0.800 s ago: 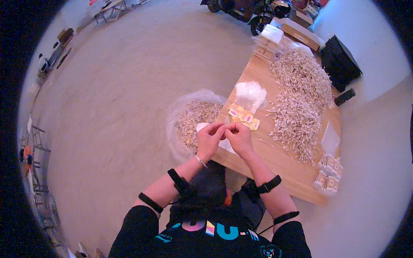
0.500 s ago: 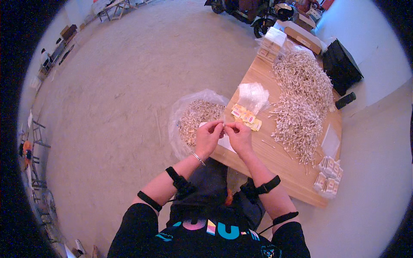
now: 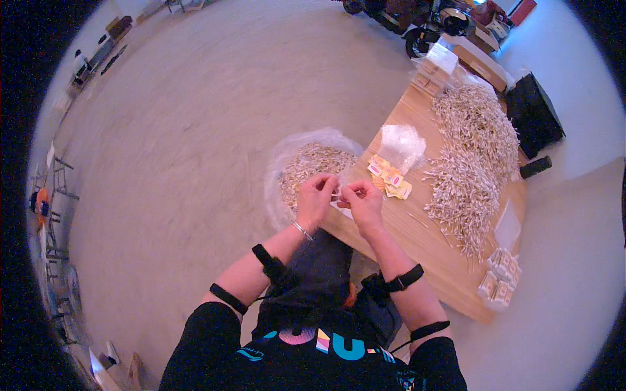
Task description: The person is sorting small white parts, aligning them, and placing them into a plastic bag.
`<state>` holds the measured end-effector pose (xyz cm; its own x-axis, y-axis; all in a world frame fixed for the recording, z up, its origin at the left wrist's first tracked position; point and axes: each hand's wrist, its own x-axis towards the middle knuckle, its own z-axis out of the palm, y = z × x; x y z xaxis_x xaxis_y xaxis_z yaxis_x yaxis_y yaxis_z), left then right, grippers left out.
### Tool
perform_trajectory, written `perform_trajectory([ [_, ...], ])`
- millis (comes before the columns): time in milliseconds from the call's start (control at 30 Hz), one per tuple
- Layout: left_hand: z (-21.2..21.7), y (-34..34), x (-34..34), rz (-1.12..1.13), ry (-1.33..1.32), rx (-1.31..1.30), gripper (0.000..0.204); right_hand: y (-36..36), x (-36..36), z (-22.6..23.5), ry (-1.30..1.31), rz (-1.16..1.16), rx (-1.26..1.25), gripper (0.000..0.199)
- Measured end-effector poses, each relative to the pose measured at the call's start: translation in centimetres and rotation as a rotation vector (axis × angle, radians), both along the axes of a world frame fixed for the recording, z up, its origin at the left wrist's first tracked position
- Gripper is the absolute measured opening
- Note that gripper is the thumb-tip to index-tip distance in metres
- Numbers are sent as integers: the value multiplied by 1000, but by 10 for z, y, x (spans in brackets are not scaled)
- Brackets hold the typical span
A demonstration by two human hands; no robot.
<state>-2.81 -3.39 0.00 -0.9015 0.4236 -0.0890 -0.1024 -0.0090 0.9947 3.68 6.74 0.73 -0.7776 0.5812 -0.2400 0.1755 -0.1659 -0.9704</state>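
At the table's left edge, my left hand (image 3: 315, 201) and my right hand (image 3: 365, 207) are close together, fingertips pinched. Something small and whitish shows between them, too fine to name. Just beyond my right hand lie several yellow-and-white cards (image 3: 391, 178), with a stack of clear plastic bags (image 3: 403, 147) behind them. A large heap of cotton swabs (image 3: 466, 169) covers the table's right side. Behind my left hand, a container lined with a clear plastic bag (image 3: 274, 171) holds many loose swabs (image 3: 313, 168), lower than the tabletop.
Filled packs (image 3: 501, 277) sit at the wooden table's (image 3: 417, 244) near right corner, beside a flat white sheet (image 3: 507, 225). Wrapped packs (image 3: 435, 68), a cardboard box (image 3: 481, 63), a black crate (image 3: 535, 111) and a black cylinder (image 3: 536, 167) line the far side. A motorbike (image 3: 420, 40) stands beyond.
My fingertips have moved slightly apart, and my right hand's fingers are more curled. The view has shifted, so the table appears farther right.
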Motion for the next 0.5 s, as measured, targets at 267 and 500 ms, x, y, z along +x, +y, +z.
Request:
perform_trajectory([
  [267, -2, -11, -10, -59, 1039, -422, 10, -10, -14, -2, -35, -168, 706, 10],
  [500, -11, -3, -14, 33, 359, -568, 24, -10, -25, -18, 18, -146, 572, 10],
])
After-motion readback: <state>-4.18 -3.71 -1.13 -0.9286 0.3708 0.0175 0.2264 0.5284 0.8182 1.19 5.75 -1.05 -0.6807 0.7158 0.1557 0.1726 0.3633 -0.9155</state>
